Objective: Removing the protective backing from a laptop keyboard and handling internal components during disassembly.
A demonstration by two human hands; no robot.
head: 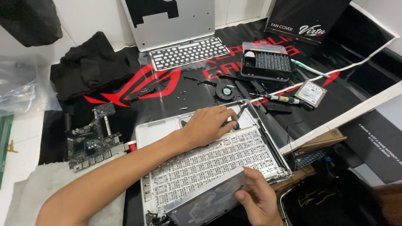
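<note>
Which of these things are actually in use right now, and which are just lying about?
In use:
left hand reaching into the laptop case
right hand gripping the silver drive
keyboard underside

Lying about:
motherboard
fan
screwdriver bit set
screwdriver
hard drive
black cloth

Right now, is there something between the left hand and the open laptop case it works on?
Nothing visible. The left hand already rests on the far corner of the open laptop case, fingertips on a small dark part there. The right hand grips the near edge of a silver panel.
</note>
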